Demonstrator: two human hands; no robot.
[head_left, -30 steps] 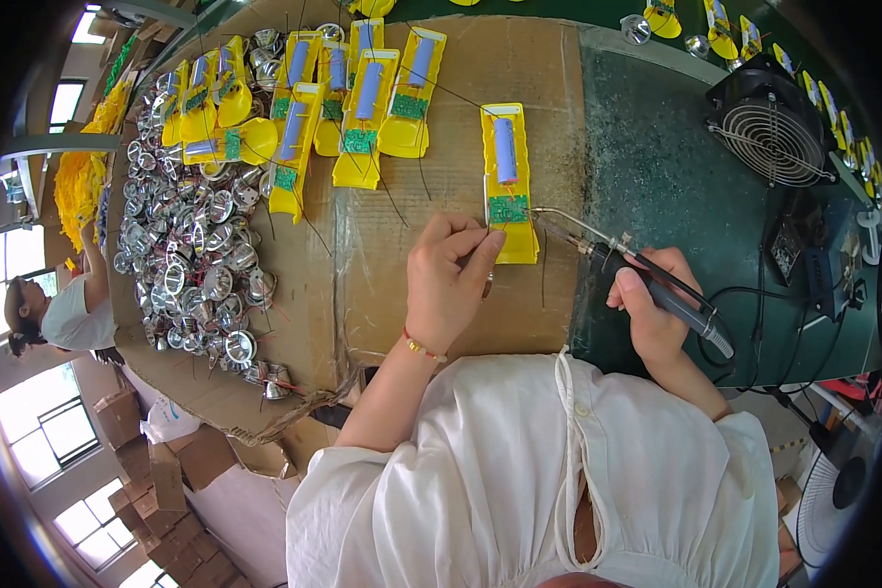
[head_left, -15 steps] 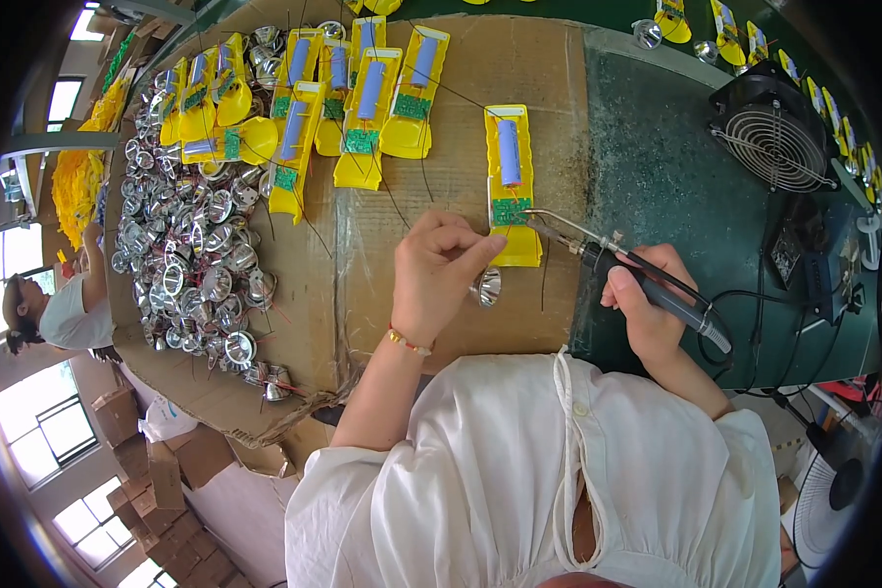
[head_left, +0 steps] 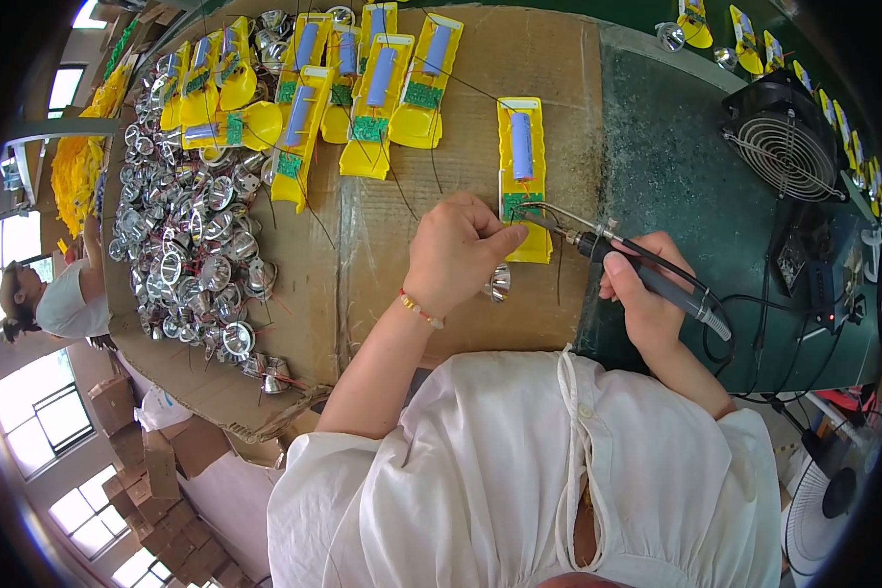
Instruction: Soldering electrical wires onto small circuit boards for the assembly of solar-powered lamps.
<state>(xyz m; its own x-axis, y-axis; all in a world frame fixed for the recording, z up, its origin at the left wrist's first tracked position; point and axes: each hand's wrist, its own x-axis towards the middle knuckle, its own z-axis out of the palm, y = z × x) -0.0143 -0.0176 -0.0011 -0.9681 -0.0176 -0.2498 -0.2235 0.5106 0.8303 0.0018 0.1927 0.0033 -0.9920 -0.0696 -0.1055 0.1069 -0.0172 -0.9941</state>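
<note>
A yellow plastic housing [head_left: 530, 245] lies on the cardboard in front of me, holding a purple cylindrical battery cell [head_left: 521, 145] and a small green circuit board [head_left: 511, 200]. My right hand [head_left: 649, 299] is wrapped round a soldering iron [head_left: 668, 287] with a thin metal feed tube alongside; its tip reaches the board. Just left of the tip, my left hand [head_left: 458, 245] is closed in a pinch over the housing's edge. What its fingertips hold is too small to make out. A shiny reflector cup [head_left: 499, 284] rests right below those fingers, partly hidden.
Many loose reflector cups [head_left: 216, 269] are heaped at left, beside several yellow housings with cells [head_left: 370, 127]. A metal-grilled fan [head_left: 789, 157] and a dark box with cables [head_left: 818, 279] stand at right. Another person [head_left: 69, 294] is at far left.
The view has shifted slightly. My left hand has edged closer to the circuit board, and the iron's tip stays at the board.
</note>
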